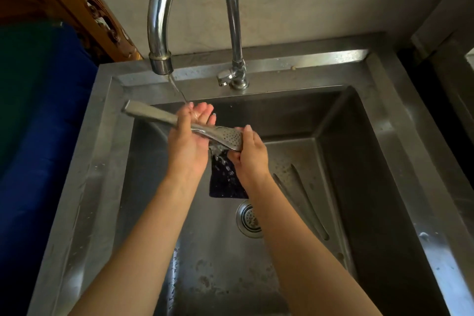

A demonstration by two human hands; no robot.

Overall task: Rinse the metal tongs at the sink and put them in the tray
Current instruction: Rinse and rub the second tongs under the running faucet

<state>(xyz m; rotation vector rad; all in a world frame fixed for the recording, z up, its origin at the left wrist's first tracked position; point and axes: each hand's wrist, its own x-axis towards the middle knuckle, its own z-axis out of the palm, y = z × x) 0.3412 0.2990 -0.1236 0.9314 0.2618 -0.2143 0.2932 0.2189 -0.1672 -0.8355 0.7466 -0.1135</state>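
The metal tongs lie level over the steel sink, hinge end to the left, perforated heads to the right. My left hand holds them at mid-length, fingers curled up round the far side. My right hand pinches the perforated heads. A thin stream of water falls from the tap onto my left fingers and the tongs, and splashes off below the heads. No tray is in view.
A dark blue sponge lies on the sink floor under my hands, just above the round drain. The tap handle sits on the back ledge. A blue surface lies left of the sink, a wall behind.
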